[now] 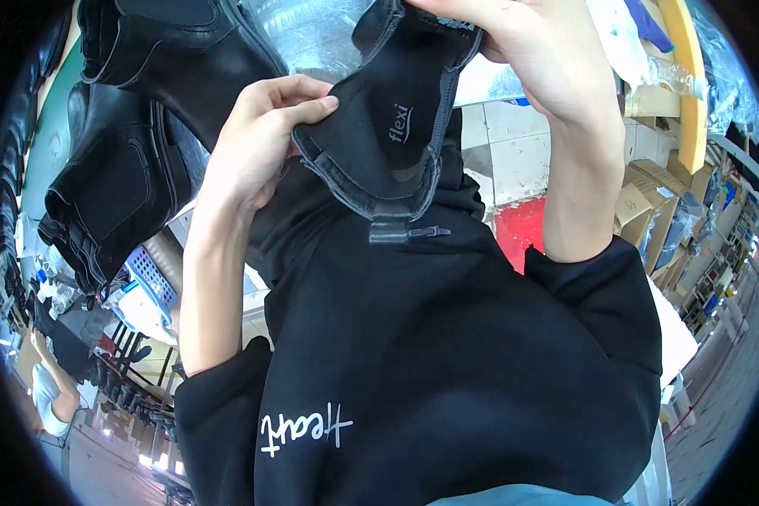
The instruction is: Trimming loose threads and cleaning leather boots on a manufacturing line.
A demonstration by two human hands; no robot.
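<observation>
Holding a black boot upper [396, 126] up close in both hands, high in the frame against the chest of a black sweatshirt [447, 354]. Left hand [257, 143] grasping the lower left edge of the upper, thumb on the stitched rim, fingers curled behind the leather. Right hand [535, 42] clenched on the top end, near the upper edge of the picture, fingertips partly cut off by the frame. Piece hanging between the two hands, inner lining facing the camera, grey stitched seam running round its edge, open zipper along the right side, zipper pull [409, 232] dangling at the bottom tip just over the sweatshirt. Both sleeves pushed up, bare forearms rising from the lower part of the view. More black boot uppers [118, 177] stacked at left, well apart from the held piece. Blue plastic basket [152, 278] just below that stack. White tiled floor [519, 152] with a red patch [519, 228] behind the right forearm. Cardboard boxes [649, 202] and a yellow shelf post [687, 93] at right. Another person in a light shirt [46, 396] far off, lower left, small and unclear.
</observation>
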